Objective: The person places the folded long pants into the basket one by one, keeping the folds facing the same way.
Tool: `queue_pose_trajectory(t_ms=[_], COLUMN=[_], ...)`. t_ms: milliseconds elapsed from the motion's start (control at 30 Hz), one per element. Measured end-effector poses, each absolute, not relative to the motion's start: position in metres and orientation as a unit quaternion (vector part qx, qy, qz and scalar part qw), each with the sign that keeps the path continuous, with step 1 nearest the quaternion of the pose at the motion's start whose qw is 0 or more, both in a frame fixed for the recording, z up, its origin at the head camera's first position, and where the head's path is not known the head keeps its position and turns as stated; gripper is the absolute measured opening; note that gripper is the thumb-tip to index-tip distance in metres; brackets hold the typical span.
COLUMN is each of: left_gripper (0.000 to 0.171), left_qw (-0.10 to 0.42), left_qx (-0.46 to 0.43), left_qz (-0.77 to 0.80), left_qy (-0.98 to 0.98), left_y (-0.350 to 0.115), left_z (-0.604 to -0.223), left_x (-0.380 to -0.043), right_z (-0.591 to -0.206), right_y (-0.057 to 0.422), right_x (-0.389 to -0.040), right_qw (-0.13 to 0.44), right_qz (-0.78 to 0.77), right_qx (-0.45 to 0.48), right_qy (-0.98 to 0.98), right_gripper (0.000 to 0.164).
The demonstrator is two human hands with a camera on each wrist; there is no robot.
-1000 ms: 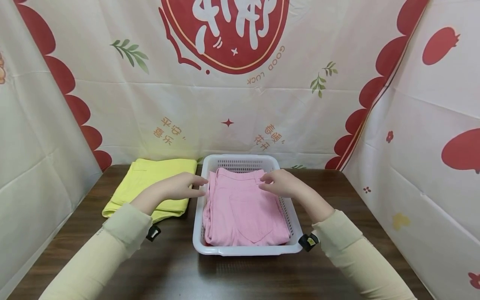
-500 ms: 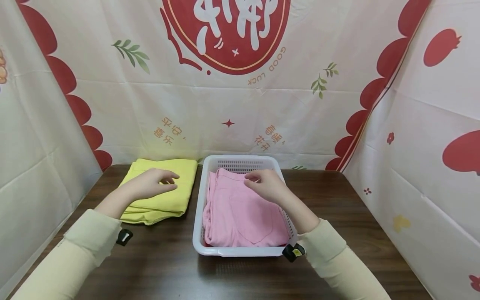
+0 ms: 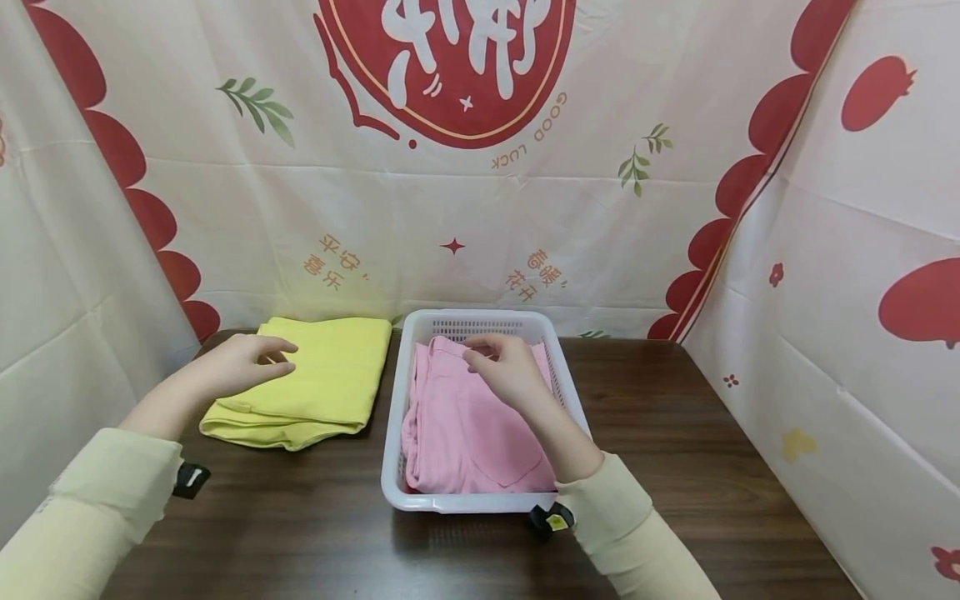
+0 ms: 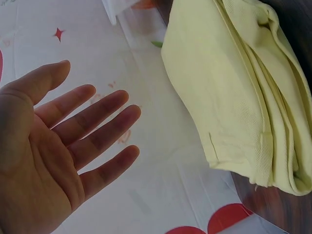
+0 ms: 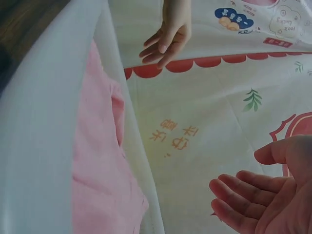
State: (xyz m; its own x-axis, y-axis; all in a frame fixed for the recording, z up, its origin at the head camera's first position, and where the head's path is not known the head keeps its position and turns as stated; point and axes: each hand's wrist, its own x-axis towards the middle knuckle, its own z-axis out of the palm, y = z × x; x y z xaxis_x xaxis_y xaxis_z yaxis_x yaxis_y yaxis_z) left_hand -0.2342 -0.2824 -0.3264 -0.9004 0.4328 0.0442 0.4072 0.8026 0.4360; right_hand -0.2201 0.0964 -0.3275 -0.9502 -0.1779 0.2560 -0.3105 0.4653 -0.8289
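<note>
Folded yellow trousers point(image 3: 330, 367) lie on the table at the left. Over their left part hovers my left hand point(image 3: 243, 364), its fingers loose and apart from the cloth, as the left wrist view confirms with a bare palm point(image 4: 44, 165). Folded pink trousers point(image 3: 468, 433) fill a white plastic basket point(image 3: 487, 502) at the middle. My right hand point(image 3: 506, 367) hangs above the basket, fingers relaxed, holding nothing. In the right wrist view a gap separates this hand point(image 5: 263, 195) from the pink cloth point(image 5: 105, 170).
The dark wooden table point(image 3: 675, 467) extends on both sides of the basket. A printed white cloth point(image 3: 450, 208) hangs behind it, and more cloth closes the left and right sides. Black straps point(image 3: 551, 518) sit on both wrists.
My left hand has moved left from the basket's edge to over the yellow trousers. My right hand has shifted left above the pink trousers. Both garments and the basket stay in place.
</note>
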Motion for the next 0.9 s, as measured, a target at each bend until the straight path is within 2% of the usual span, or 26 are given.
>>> queue_pose_trajectory(t_ms=[367, 533, 900], left_gripper=[0.045, 0.047, 0.053], left_qw=[0.01, 0.004, 0.037], left_qx=[0.196, 0.16, 0.106], left_qz=[0.234, 0.237, 0.277], left_qy=[0.952, 0.958, 0.954], left_y=[-0.311, -0.326, -0.353], left_z=[-0.326, -0.326, -0.338], left_x=[-0.233, -0.232, -0.232], right_z=[-0.338, -0.341, -0.345], right_y=[0.066, 0.05, 0.009], right_x=[-0.213, -0.211, -0.199], right_qw=[0.043, 0.014, -0.013], right_qz=[0.596, 0.638, 0.714], right_qx=[0.104, 0.092, 0.078], right_qy=[-0.795, -0.765, -0.695], right_gripper=[0.024, 0.03, 0.047])
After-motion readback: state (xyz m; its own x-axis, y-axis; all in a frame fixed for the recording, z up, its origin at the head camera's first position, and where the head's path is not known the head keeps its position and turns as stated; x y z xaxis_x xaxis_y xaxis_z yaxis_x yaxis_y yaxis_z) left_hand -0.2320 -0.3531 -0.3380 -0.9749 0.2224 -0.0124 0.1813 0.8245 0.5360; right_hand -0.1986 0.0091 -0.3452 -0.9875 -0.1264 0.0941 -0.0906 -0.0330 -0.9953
